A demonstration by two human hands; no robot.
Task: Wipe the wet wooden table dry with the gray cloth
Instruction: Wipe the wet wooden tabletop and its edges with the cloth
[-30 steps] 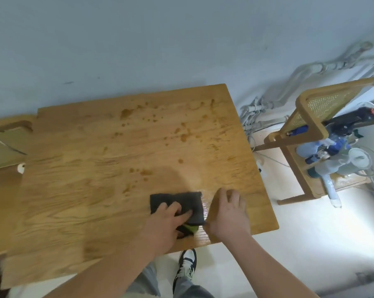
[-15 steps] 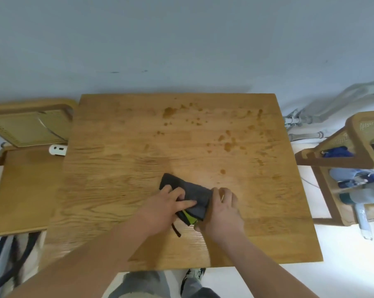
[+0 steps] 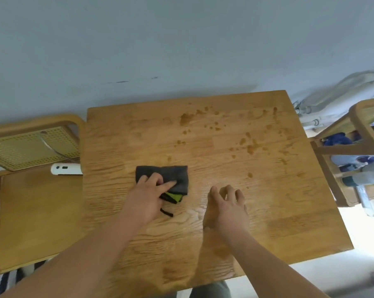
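- A pale blue-grey wall [image 3: 181, 39] fills the top of the view; below it sits a square wooden table [image 3: 278, 211], its near edge partly hidden by the person's forearms.
- Dark wet spots [image 3: 251, 148] scatter from 12 to 2 o'clock on the tabletop.
- The gray cloth [image 3: 173, 174], folded, lies just left of the table's centre; a green patch and a black loop stick out at its 6 o'clock edge.
- The left hand [image 3: 148, 195] presses flat on the cloth, fingers spread, covering its lower left corner.
- The right hand [image 3: 226, 204] sits at 3 o'clock from the cloth, apart from it, fingers loosely spread and empty; whether it touches the wood is unclear.
- A wooden chair [image 3: 33, 147] stands at 9 o'clock, cut off by the frame; a white power strip [image 3: 66, 168] lies on it.
- At 3 o'clock a second chair [image 3: 366, 134] holds blurred blue items, too indistinct to name.
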